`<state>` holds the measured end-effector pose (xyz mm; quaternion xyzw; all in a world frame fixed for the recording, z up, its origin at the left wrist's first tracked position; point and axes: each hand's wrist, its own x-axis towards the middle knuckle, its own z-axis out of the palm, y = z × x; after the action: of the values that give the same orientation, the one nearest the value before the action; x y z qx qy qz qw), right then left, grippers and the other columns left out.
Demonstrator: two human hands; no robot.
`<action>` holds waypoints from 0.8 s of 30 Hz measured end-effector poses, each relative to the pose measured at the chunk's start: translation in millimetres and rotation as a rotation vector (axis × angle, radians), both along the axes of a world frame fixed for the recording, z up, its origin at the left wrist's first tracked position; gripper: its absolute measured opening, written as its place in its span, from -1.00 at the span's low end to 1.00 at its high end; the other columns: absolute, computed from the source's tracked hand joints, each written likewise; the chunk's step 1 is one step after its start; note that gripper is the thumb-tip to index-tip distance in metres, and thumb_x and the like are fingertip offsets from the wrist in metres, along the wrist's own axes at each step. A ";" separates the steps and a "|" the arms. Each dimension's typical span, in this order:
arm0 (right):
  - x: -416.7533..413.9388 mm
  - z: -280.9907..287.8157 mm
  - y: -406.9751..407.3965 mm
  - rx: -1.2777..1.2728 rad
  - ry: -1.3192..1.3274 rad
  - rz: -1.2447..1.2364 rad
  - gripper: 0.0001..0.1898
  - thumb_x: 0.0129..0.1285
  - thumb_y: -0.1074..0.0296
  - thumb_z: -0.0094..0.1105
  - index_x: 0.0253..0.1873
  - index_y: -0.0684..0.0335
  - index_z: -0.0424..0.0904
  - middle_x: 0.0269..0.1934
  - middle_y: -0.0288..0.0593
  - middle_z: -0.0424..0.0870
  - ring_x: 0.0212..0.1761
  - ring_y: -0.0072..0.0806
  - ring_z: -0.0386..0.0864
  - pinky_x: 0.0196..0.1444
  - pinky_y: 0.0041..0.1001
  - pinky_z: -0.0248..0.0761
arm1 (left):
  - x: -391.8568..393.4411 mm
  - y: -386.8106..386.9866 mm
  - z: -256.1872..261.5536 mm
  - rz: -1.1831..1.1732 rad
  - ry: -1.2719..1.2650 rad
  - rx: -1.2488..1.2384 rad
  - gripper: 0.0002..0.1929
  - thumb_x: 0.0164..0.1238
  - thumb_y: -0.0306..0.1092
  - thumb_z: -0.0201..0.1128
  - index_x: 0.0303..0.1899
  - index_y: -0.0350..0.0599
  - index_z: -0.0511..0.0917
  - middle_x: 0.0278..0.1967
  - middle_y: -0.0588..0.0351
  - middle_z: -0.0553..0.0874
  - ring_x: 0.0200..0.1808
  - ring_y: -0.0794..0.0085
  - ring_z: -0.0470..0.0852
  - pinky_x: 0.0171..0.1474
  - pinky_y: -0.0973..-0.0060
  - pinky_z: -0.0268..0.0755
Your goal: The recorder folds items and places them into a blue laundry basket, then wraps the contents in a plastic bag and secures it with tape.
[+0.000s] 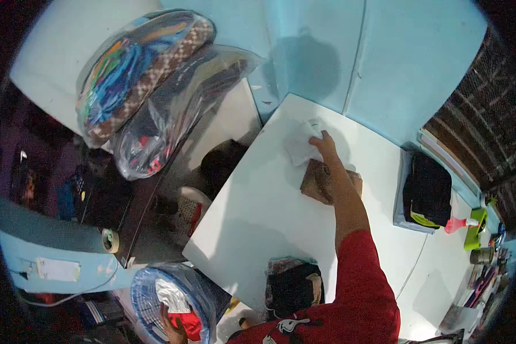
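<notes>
My right hand [325,146] reaches far across the white table, with fingers and thumb on a white folded cloth [299,144] near the corner by the wall. Beneath my forearm lies a brown folded cloth [317,181], partly covered by the arm. At the lower left, my left hand [174,327] is inside the rim of a blue plastic basket [142,287] lined with clear plastic. Its fingers lie against a silvery-white [172,296] and red cloth [188,325]; their grip is partly hidden. A dark folded pile [290,284] sits at the table edge close to my body.
Clear plastic bags of textiles [155,94] lean over a dark cabinet on the left. A roll of tape [110,241] sits at its edge. To the right are a stack of dark folded clothes [428,189], a pink spray bottle [455,224] and a green holder [474,230]. Blue walls [395,73] bound the table.
</notes>
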<state>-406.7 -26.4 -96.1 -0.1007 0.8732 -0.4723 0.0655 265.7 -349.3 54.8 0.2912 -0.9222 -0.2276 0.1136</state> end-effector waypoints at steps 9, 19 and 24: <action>232.2 180.3 -115.0 -0.202 -0.067 0.402 -0.48 -0.08 0.33 0.20 0.03 0.30 0.27 -0.21 -0.02 0.50 -0.21 -0.38 0.48 -0.18 -0.48 0.35 | -135.9 35.5 42.7 -0.148 0.242 0.551 -0.43 0.01 -0.55 0.17 0.14 -0.07 0.24 0.18 -0.01 0.28 0.21 0.19 0.23 0.16 0.28 0.19; 430.0 247.7 -189.8 -0.228 -0.185 1.320 -0.36 -0.04 0.38 0.24 0.20 0.23 0.20 0.10 -0.07 0.35 0.14 -0.28 0.32 0.15 -0.36 0.19 | -64.1 10.1 60.4 -0.231 0.464 0.799 0.16 -0.35 -0.27 0.51 0.30 -0.12 -0.18 0.22 -0.05 0.17 0.22 0.27 0.18 0.25 0.39 0.00; 503.8 165.7 -200.2 -0.770 -0.891 0.927 -0.32 -0.10 0.33 0.26 0.18 0.27 0.18 0.06 -0.03 0.37 0.11 -0.27 0.34 0.11 -0.36 0.23 | -0.5 10.5 38.9 -0.028 0.878 1.417 -0.23 0.00 -0.45 0.31 0.24 -0.13 0.03 0.02 0.12 0.41 0.04 0.47 0.37 0.09 0.51 0.23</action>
<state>97.1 -226.5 69.5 -0.2733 0.4051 -0.6645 0.5654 265.2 -338.8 93.7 0.1667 -0.4361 -0.8483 0.2500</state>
